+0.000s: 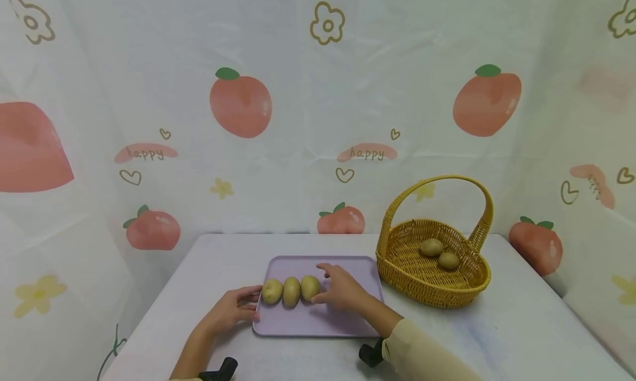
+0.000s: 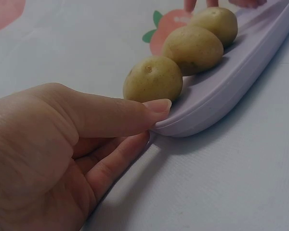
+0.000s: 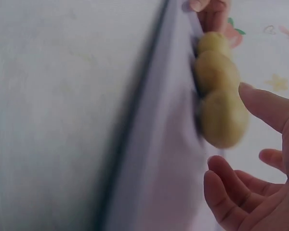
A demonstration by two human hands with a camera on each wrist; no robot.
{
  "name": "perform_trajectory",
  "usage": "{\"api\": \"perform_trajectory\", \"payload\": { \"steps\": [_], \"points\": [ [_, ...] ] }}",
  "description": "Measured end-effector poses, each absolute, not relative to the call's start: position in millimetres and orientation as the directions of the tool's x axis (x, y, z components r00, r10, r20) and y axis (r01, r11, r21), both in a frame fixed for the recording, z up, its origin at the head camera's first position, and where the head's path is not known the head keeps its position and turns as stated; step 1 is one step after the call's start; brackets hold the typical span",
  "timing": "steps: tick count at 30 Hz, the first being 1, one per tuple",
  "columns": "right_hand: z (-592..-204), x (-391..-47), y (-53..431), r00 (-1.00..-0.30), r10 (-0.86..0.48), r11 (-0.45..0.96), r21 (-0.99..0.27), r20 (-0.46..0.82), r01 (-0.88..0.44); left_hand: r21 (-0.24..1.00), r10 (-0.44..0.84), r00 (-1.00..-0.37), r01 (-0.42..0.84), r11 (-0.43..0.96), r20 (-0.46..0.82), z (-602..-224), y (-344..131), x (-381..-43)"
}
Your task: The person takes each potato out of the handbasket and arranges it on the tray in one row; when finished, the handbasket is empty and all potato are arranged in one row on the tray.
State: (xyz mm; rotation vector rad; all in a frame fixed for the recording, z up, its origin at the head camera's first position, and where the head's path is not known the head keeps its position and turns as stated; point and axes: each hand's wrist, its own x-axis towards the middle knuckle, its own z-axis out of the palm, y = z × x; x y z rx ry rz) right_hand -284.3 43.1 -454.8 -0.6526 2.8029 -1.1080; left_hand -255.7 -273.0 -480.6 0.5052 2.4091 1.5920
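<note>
Three potatoes stand in a row on the left half of a lilac tray: a left potato (image 1: 271,291), a middle potato (image 1: 291,292) and a right potato (image 1: 310,287). My left hand (image 1: 232,309) pinches the left rim of the tray (image 2: 216,103). In the left wrist view its thumb (image 2: 130,115) lies on top and a finger reaches beneath, close to the left potato. Over the tray, my right hand (image 1: 343,290) hovers beside the right potato with thumb and fingers spread. The right wrist view shows a gap between those fingers (image 3: 226,192) and the potato.
A yellow woven basket (image 1: 427,292) with a tall handle (image 1: 439,181) stands right of the tray, two potatoes (image 1: 432,247) inside it. A white cloth covers the table (image 1: 213,259). Behind hangs a fruit-patterned curtain (image 1: 293,193).
</note>
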Motion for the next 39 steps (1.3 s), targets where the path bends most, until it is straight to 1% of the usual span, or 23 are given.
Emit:
{"api": "perform_trajectory", "payload": {
  "steps": [4, 9, 13, 17, 22, 25, 29, 34, 39],
  "points": [
    [-438, -285, 63, -0.896, -0.414, 0.625, -0.666, 0.159, -0.407, 0.918, 0.389, -0.921, 0.166, 0.360, 0.013, -480, -274, -256],
    [-412, -290, 90, -0.848, -0.446, 0.555, -0.654, 0.287, -0.513, 0.921, 0.384, -0.923, 0.162, 0.355, 0.015, -479, -276, -255],
    [-391, -294, 112, -0.829, -0.443, 0.533, -0.643, 0.341, -0.550, 0.923, 0.384, -0.923, 0.158, 0.350, 0.013, -479, -277, -254],
    [-371, -297, 135, -0.838, -0.446, 0.570, -0.621, 0.316, -0.538, 0.916, 0.380, -0.925, 0.169, 0.364, 0.020, -481, -278, -255],
    [-355, -304, 165, -0.810, -0.524, 0.599, -0.563, 0.262, -0.569, 0.905, 0.375, -0.927, 0.182, 0.384, 0.027, -483, -279, -256],
    [-349, -308, 181, -0.786, -0.579, 0.586, -0.559, 0.217, -0.586, 0.908, 0.378, -0.925, 0.178, 0.380, 0.024, -483, -279, -256],
    [-344, -315, 200, -0.778, -0.604, 0.594, -0.554, 0.170, -0.583, 0.903, 0.378, -0.925, 0.187, 0.388, 0.030, -483, -279, -256],
    [-347, -327, 223, -0.826, -0.551, 0.655, -0.551, 0.119, -0.517, 0.901, 0.383, -0.922, 0.204, 0.384, 0.046, -483, -276, -257],
    [-357, -343, 244, -0.874, -0.481, 0.696, -0.575, 0.071, -0.430, 0.908, 0.385, -0.922, 0.197, 0.369, 0.043, -483, -275, -256]
  ]
}}
